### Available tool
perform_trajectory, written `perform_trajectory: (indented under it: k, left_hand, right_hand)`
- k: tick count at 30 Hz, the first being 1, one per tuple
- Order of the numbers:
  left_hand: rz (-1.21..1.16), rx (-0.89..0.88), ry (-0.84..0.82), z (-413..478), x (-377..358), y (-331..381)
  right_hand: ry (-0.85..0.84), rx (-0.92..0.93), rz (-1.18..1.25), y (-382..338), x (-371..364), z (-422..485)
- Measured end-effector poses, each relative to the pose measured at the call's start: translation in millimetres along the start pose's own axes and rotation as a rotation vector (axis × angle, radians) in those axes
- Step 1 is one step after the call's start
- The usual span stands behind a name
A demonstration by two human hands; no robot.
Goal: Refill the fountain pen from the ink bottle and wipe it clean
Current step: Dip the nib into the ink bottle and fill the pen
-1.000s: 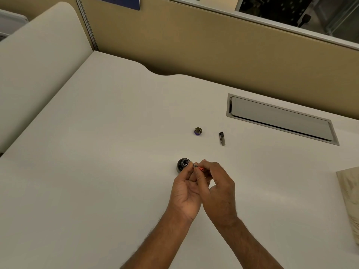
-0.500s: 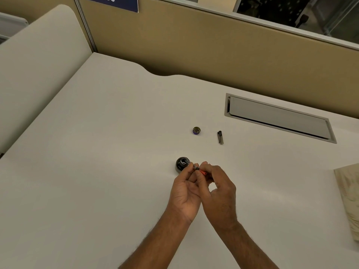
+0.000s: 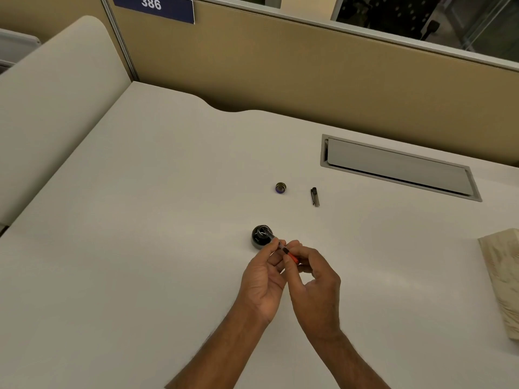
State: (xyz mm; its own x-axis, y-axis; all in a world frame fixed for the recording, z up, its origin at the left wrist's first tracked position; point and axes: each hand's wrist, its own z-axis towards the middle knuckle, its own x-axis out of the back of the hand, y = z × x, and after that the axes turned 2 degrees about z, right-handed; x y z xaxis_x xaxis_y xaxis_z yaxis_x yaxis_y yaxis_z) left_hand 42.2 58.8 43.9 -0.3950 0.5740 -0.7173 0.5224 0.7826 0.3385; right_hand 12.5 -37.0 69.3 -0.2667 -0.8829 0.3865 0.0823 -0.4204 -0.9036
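The slim clear fountain pen with an orange end point(image 3: 286, 250) slants toward eleven o'clock, its tip in the open round black ink bottle point(image 3: 261, 236), pinched by left hand point(image 3: 264, 279) and right hand point(image 3: 316, 284) together.

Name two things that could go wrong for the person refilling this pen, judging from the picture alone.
1. The open ink bottle is unheld; both hands grip the pen dipped into it, so a nudge might tip it.
2. The cloth lies far right, so drips could hit the desk.
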Motion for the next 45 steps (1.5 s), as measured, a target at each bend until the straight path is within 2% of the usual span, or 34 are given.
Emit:
perform_trajectory:
  k: [7,14,20,30,36,45]
  left_hand:
    - [0.189,-0.061,0.022,-7,3,-1]
    - [0.406,-0.161,0.034,-19,0,-3]
    - [0.583,-0.244,0.004,-30,-2,0]
    - [0.748,-0.404,0.04,-69,-36,-13]
    - [0.718,-0.449,0.036,-95,-68,-34]
    - [0.784,-0.475,-0.074,-129,-100,-54]
  right_hand:
    - [0.037,-0.152,0.073,-4,2,-11]
    - [0.065,-0.479,0.378,-1,8,-16]
    - [0.011,-0.614,0.579,-10,22,-15]
    - [-0.03,-0.666,0.795,-29,57,-27]
    - [-0.024,-0.611,0.827,-40,97,-36]
    - [0.001,-0.488,0.802,-58,145,-55]
